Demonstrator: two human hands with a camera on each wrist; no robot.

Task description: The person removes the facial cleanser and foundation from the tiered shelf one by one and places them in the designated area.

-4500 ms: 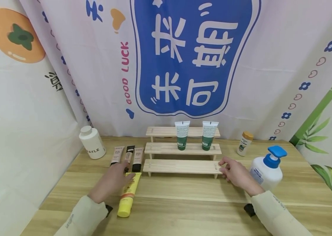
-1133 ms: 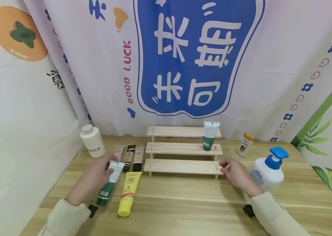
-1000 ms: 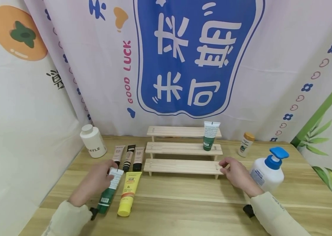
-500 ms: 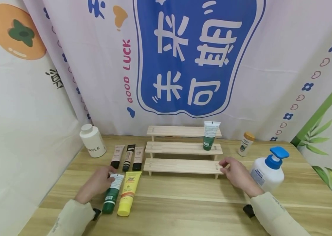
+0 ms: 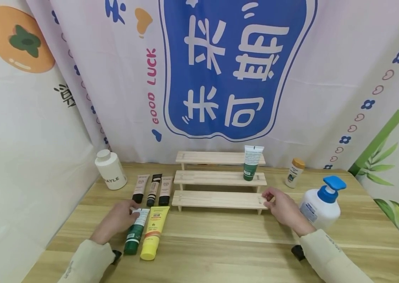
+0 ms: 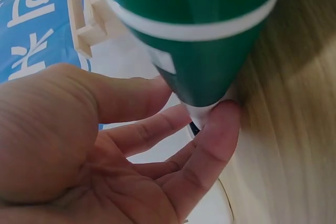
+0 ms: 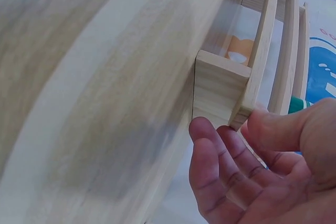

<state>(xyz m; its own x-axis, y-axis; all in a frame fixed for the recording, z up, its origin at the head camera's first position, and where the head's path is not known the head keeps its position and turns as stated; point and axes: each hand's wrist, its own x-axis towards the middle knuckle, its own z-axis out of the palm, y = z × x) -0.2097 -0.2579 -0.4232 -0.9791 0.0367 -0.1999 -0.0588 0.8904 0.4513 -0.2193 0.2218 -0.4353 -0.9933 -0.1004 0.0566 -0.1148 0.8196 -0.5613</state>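
My left hand [image 5: 119, 220] pinches the white crimped end of a green-and-white squeeze tube [image 5: 134, 235], which lies on the table beside a yellow squeeze tube [image 5: 154, 232]. In the left wrist view, the thumb and fingers [image 6: 210, 135] close round that narrow end, and the tube's green body [image 6: 199, 3] fills the top. With thumb above and fingers below, my right hand [image 5: 280, 207] holds the right end of the lowest step of a three-step wooden rack [image 5: 217, 199]. A second green-and-white tube [image 5: 252, 163] stands cap down on the middle step.
Behind the left hand lie two pinkish BB tubes [image 5: 141, 188] with a black-and-beige tube [image 5: 154, 190] between them. A white bottle [image 5: 111, 170] stands at the back left. Right of the rack are a small orange-capped bottle [image 5: 294, 173] and a blue-topped pump bottle [image 5: 320, 208].
My left hand has taken the left green-and-white tube off the rack's middle step and laid it left of the yellow tube. The right hand has stayed at the rack's end.
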